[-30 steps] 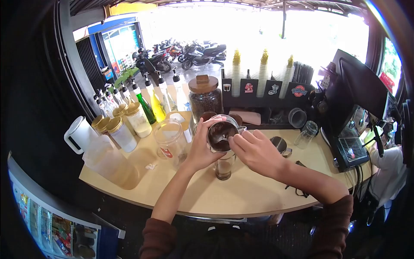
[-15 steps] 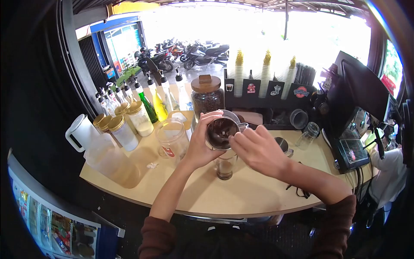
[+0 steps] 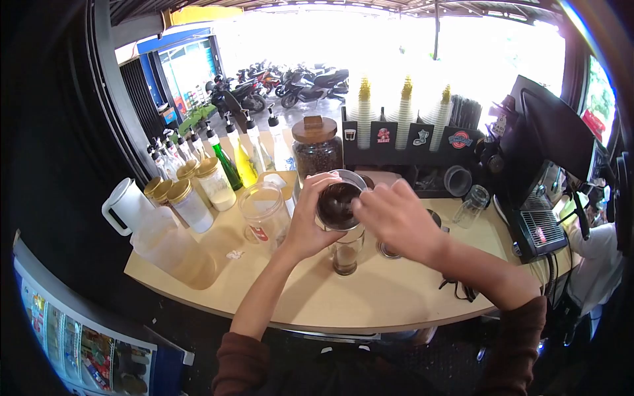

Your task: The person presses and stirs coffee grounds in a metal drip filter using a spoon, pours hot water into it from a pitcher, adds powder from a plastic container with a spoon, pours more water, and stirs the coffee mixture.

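Note:
My left hand (image 3: 310, 221) is wrapped round the side of a cup (image 3: 335, 206) with a dark inside, tipped so that its mouth faces me. At the cup's mouth is my right hand (image 3: 399, 221), its fingers pinched together; whatever they hold is hidden, though a small pale glint shows inside the cup. Just below the cup, a clear drinking glass (image 3: 345, 259) stands upright on the counter with something brownish low in it. To the left is a wide clear plastic jar (image 3: 263, 211) with a red mark.
On the left of the counter (image 3: 297, 300) stand a cloudy pitcher (image 3: 165, 237), a white jug (image 3: 125, 201), gold-lidded jars (image 3: 189, 204) and pump bottles (image 3: 246, 157). Behind are a coffee bean jar (image 3: 317, 153) and a cup rack (image 3: 409, 142). A coffee machine (image 3: 538, 221) and a person's sleeve (image 3: 598, 261) are right.
My right hand has shifted slightly up and right at the cup's mouth, its fingers turning. My left hand and the cup stay almost in place.

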`<state>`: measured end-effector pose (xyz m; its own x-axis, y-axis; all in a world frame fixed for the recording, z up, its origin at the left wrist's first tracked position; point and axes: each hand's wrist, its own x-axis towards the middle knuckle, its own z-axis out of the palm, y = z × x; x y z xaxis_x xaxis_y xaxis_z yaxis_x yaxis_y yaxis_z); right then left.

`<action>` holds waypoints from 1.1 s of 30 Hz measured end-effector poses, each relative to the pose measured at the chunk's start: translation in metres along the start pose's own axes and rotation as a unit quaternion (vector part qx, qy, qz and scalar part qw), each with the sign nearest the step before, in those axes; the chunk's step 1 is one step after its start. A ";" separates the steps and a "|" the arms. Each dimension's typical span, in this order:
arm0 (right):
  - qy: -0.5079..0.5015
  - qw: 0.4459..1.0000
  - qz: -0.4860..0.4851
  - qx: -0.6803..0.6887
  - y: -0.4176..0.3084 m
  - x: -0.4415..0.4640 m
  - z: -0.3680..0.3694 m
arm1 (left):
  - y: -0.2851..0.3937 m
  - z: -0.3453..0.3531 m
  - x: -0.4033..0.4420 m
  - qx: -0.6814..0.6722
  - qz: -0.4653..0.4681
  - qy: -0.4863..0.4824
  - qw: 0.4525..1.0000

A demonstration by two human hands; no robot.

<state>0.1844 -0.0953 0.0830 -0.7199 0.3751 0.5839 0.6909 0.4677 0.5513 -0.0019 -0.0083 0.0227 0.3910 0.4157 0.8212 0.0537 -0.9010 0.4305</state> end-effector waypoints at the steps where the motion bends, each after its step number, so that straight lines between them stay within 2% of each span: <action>1: 0.016 0.999 0.035 0.017 0.003 0.001 -0.001 | 0.000 0.000 0.000 -0.001 0.000 -0.001 1.000; 4: -0.012 0.998 0.012 0.059 -0.003 -0.003 0.002 | 0.000 -0.003 0.000 0.004 -0.004 -0.007 1.000; 7: -0.010 0.999 0.018 0.039 0.003 -0.004 -0.002 | -0.001 -0.006 0.001 0.021 -0.004 -0.034 0.999; 9: -0.005 0.999 0.033 0.039 0.004 -0.005 -0.002 | 0.002 -0.006 0.000 -0.011 -0.054 -0.048 0.997; 11: -0.040 0.994 0.029 0.094 0.000 -0.008 0.001 | 0.002 -0.003 -0.003 -0.023 -0.083 -0.063 0.994; 15: -0.016 0.998 0.035 0.054 0.011 -0.009 0.001 | -0.003 0.000 -0.008 -0.050 -0.125 -0.095 0.986; 18: -0.061 0.995 -0.017 0.075 0.007 -0.014 0.005 | -0.002 -0.002 -0.007 -0.057 -0.133 -0.110 0.983; 22: -0.045 0.997 0.014 0.055 0.013 -0.012 0.001 | -0.004 -0.001 -0.010 -0.056 -0.127 -0.109 0.984; 25: -0.036 0.997 -0.035 0.063 0.008 -0.015 0.005 | -0.004 -0.001 -0.009 -0.054 -0.122 -0.104 0.986; 28: -0.043 0.998 0.020 0.046 0.014 -0.010 0.003 | -0.004 0.001 -0.011 -0.059 -0.127 -0.104 0.985; 33: -0.057 0.995 0.021 0.076 -0.003 -0.010 0.007 | -0.004 0.005 -0.013 -0.051 -0.110 -0.074 0.990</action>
<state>0.1888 -0.0950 0.0715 -0.6997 0.4811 0.5282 0.7086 0.5617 0.4271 -0.0025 -0.0101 0.0086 0.5115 0.5704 0.6426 0.0628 -0.7707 0.6341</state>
